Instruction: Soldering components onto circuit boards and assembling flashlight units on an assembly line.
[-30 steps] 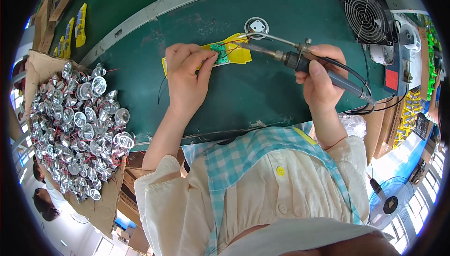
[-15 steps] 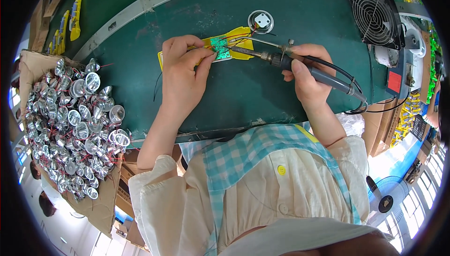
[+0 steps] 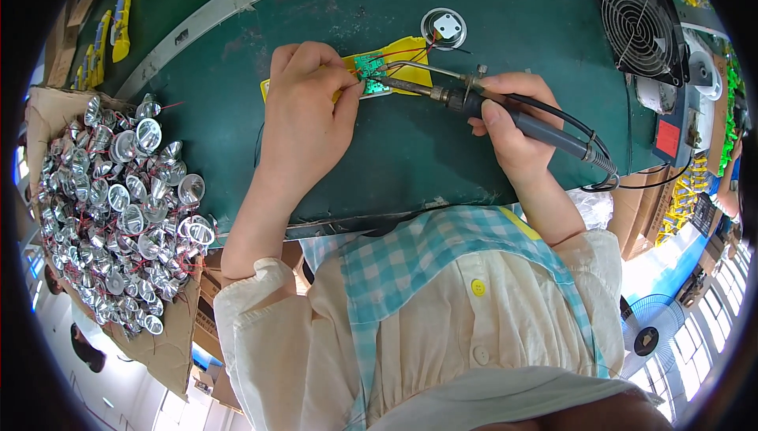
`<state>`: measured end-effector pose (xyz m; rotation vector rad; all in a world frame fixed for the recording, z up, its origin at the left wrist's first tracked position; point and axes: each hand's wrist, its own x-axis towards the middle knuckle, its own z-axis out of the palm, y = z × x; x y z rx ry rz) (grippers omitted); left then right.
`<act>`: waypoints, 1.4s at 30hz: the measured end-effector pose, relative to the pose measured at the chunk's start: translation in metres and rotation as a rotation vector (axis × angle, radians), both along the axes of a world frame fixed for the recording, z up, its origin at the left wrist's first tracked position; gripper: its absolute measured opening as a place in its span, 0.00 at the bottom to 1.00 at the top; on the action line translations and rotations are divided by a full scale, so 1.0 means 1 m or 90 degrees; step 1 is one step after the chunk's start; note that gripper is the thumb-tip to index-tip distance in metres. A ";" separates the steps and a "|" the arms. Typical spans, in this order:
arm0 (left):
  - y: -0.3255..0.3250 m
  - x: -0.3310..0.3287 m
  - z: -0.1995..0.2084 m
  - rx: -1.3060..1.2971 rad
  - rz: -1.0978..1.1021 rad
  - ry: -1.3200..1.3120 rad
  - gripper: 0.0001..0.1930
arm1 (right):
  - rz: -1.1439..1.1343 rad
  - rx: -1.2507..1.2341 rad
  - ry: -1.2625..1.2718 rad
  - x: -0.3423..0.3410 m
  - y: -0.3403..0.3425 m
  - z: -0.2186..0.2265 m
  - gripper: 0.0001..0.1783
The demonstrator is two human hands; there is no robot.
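Observation:
My right hand is closed around a soldering iron with a thin metal feed tube above its tip. The tip reaches a small green circuit board that sits in a yellow plastic housing. My left hand lies over the housing's left part, thumb and forefinger pinched at the board's left edge next to a thin wire; the exact spot between the fingertips is hidden. Red and black wires run from the board to a round reflector with a white square back just beyond the housing.
A cardboard box heaped with silvery reflectors stands left of the green bench. At the right are a black fan and a solder spool. Yellow housings lie at the far left. The iron's cable loops by the right edge.
My left hand has shifted slightly, its fingers bunched closer over the board's left edge. The iron's tip stays at the board, and the view has moved a little.

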<state>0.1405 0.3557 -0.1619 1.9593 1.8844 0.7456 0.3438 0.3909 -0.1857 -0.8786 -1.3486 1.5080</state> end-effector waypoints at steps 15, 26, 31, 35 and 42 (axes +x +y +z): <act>0.008 0.000 0.006 -0.029 -0.034 0.046 0.01 | 0.005 0.018 -0.035 -0.001 0.000 -0.001 0.11; 0.010 0.001 0.008 -0.037 -0.041 0.073 0.02 | -0.050 0.007 0.036 0.002 0.003 -0.001 0.11; 0.010 0.003 0.010 -0.038 -0.044 0.077 0.01 | -0.056 0.007 0.038 0.006 0.002 0.000 0.11; 0.008 0.005 0.010 -0.037 -0.041 0.086 0.01 | -0.068 -0.011 0.054 0.009 0.002 0.001 0.11; 0.004 -0.001 0.011 -0.009 -0.066 0.136 0.08 | -0.080 -0.010 0.063 0.008 0.004 0.003 0.11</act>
